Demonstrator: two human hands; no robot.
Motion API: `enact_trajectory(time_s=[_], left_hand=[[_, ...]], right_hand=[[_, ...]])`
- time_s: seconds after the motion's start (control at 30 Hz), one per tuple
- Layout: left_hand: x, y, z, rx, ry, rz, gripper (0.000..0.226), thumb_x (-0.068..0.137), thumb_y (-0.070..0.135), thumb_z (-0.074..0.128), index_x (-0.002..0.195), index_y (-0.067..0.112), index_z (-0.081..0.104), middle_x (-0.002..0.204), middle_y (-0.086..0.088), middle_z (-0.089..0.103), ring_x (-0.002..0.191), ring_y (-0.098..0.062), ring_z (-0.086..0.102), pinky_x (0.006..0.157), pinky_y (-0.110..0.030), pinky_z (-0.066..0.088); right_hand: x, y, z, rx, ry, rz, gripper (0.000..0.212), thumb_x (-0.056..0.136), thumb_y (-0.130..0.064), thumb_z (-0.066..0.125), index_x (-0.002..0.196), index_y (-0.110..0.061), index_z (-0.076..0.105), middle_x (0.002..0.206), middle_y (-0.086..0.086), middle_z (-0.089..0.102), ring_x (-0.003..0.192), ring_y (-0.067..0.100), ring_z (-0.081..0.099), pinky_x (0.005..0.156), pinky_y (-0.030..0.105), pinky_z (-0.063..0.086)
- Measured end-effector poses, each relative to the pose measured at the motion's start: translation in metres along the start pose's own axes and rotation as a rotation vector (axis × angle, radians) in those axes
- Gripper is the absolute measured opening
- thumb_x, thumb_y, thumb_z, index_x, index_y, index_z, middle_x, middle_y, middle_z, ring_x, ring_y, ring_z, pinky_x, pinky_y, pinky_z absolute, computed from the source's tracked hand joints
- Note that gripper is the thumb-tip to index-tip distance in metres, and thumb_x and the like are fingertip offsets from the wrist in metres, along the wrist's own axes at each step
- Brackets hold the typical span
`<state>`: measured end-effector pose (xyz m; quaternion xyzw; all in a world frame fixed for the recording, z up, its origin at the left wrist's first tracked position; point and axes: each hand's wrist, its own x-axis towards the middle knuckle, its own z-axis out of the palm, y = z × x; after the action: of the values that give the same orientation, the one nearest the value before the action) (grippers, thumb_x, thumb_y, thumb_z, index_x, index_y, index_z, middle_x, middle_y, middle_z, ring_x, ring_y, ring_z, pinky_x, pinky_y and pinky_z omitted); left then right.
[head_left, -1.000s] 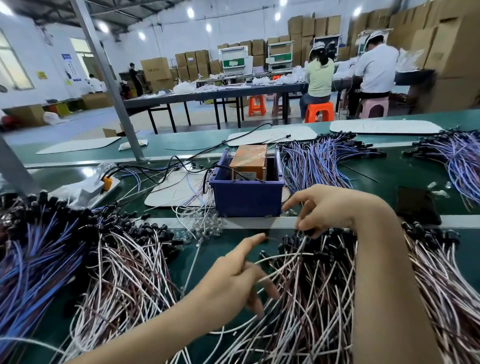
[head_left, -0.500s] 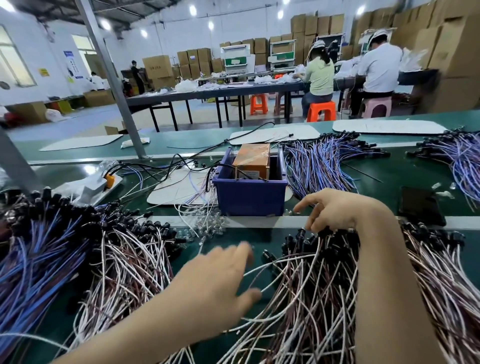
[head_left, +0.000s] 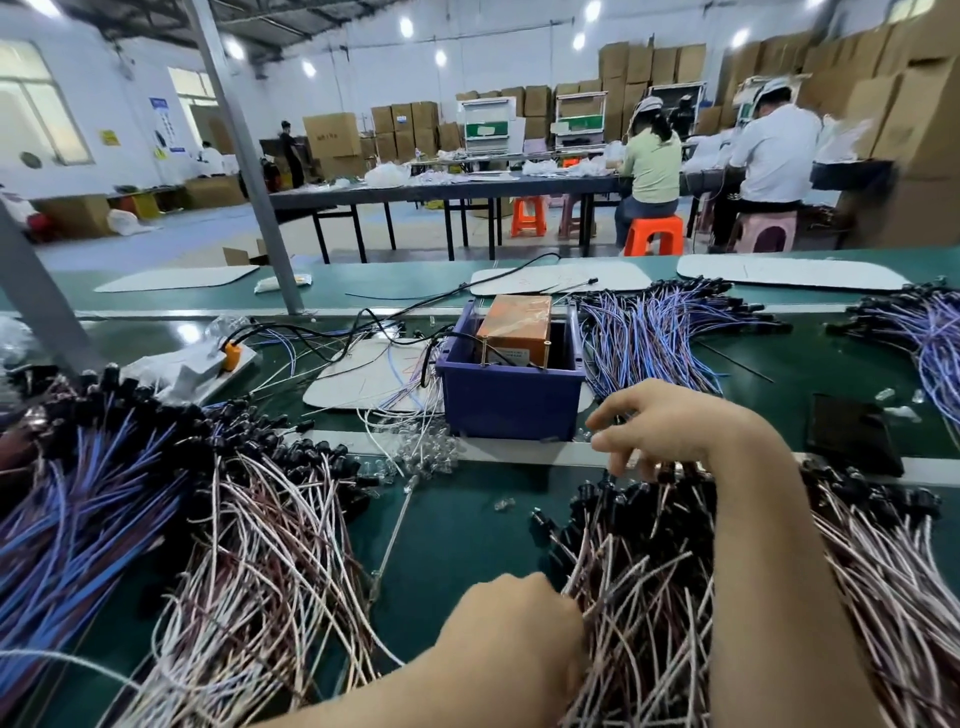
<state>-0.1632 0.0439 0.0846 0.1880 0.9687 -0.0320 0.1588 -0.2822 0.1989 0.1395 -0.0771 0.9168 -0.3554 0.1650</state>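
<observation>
Nearest, the left hand (head_left: 519, 634) lies knuckles-up at the left edge of the pile of pink and white wires (head_left: 649, 597). Its fingers are buried among the strands, so I cannot tell whether they are grasping any. That pile spreads over the green tabletop (head_left: 457, 540) on the right, with its black connector ends (head_left: 618, 512) pointing away. A second pile of pink and white wires (head_left: 260, 561) lies well apart on the left, just beside a heap of blue wires (head_left: 67, 545). Farther on, the right hand (head_left: 670, 426) hovers over the connector ends, its fingers (head_left: 613, 441) released, loosely bent and spread, the tips touching the black ends. Just beyond it stands a blue bin (head_left: 509, 400) holding an orange box (head_left: 514, 322). A scatter of clear parts (head_left: 426, 452) lies near the bin's left corner, and more blue wires (head_left: 654, 332) lie behind it. At the back, two people sit on stools at a dark table.
</observation>
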Motion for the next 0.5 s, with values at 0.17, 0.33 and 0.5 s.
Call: enact_trajectory(time_s=[0.17, 0.33, 0.5], left_hand=[[0.007, 0.021, -0.003, -0.056, -0.008, 0.068, 0.026, 0.100, 0.016, 0.044, 0.111, -0.002, 0.058, 0.108, -0.025, 0.056, 0.101, -0.043, 0.056, 0.073, -0.043, 0.040], [0.001, 0.012, -0.009, -0.042, 0.132, 0.129, 0.055, 0.097, 0.056, 0.034, 0.092, 0.011, 0.065, 0.084, -0.014, 0.058, 0.075, -0.034, 0.053, 0.068, -0.035, 0.036], [0.008, -0.070, -0.025, -0.076, 0.468, -0.136, 0.049, 0.094, 0.059, 0.038, 0.063, 0.021, 0.042, 0.068, 0.002, 0.050, 0.071, -0.027, 0.054, 0.061, -0.030, 0.039]], right_hand=[[-0.002, -0.010, 0.005, 0.049, -0.021, -0.038, 0.024, 0.095, -0.017, 0.059, 0.118, -0.014, 0.058, 0.072, 0.007, 0.070, 0.046, 0.014, 0.054, 0.043, 0.018, 0.044], [0.000, -0.018, 0.014, 0.023, -0.036, -0.071, 0.023, 0.095, -0.019, 0.058, 0.118, -0.016, 0.059, 0.070, 0.004, 0.069, 0.046, 0.015, 0.055, 0.059, 0.025, 0.050], [0.004, -0.021, 0.017, 0.010, -0.052, -0.094, 0.018, 0.096, -0.023, 0.057, 0.114, -0.020, 0.059, 0.072, 0.002, 0.070, 0.051, 0.015, 0.058, 0.062, 0.028, 0.049]])
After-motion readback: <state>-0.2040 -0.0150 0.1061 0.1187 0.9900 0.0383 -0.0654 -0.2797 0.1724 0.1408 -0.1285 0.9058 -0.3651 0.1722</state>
